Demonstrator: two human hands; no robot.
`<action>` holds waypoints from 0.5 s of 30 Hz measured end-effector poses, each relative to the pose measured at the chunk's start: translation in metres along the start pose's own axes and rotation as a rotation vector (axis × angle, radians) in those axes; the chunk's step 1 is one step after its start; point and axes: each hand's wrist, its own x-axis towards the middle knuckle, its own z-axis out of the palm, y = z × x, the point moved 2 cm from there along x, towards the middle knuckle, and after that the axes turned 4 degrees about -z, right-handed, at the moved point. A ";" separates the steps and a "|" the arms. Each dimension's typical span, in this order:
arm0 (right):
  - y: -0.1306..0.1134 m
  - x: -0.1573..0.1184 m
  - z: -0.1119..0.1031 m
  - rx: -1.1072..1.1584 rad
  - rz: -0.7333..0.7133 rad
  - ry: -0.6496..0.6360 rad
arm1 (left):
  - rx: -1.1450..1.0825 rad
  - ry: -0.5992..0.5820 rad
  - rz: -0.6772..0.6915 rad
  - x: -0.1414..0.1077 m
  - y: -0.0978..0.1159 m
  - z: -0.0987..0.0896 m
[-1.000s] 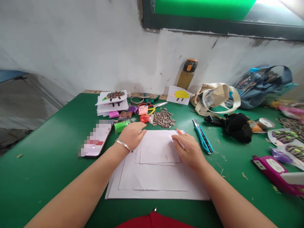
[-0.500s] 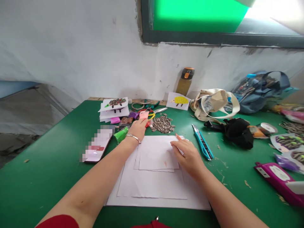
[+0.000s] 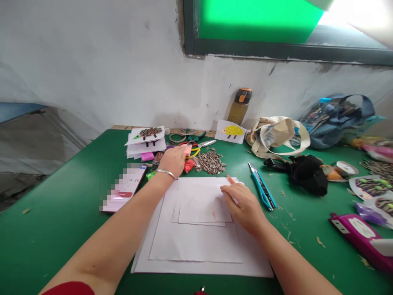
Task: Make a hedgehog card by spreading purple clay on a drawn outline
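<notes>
My left hand (image 3: 172, 160) reaches over a cluster of small coloured packets, its fingertips against or just behind a pink packet (image 3: 187, 151). Its fingers are mostly hidden, so I cannot tell its grip. A red packet (image 3: 190, 165) lies beside it. My right hand (image 3: 242, 203) rests at the right side of the paper, closed on a slim orange pencil (image 3: 230, 179) whose end sticks out beyond the fingers. Beneath lies a small white sheet (image 3: 199, 205) with a small orange mark, on top of larger white sheets (image 3: 190, 246).
Scissors (image 3: 206, 143) and a heap of sunflower seeds (image 3: 211, 161) lie behind the paper. A blue cutter (image 3: 262, 188) lies to the right, a phone (image 3: 124, 188) to the left. Farther off are picture cards (image 3: 145, 137), a hedgehog card (image 3: 231, 132), a bottle (image 3: 239, 106) and bags (image 3: 279, 137).
My left hand has shifted left and slightly forward over the packets, uncovering more of the red packet and covering more of the green one. My right hand has stayed in place.
</notes>
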 end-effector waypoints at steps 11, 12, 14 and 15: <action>-0.005 0.002 -0.002 0.048 -0.033 -0.017 | 0.014 -0.097 -0.195 0.051 -0.030 0.018; -0.004 0.002 -0.002 0.052 -0.031 -0.013 | -0.014 -0.067 -0.189 0.048 -0.028 0.012; -0.004 0.001 -0.002 0.059 -0.028 -0.001 | -0.082 0.013 -0.178 0.040 -0.021 -0.004; -0.004 0.001 -0.003 0.064 -0.024 0.008 | -0.121 0.053 -0.180 0.033 -0.018 -0.013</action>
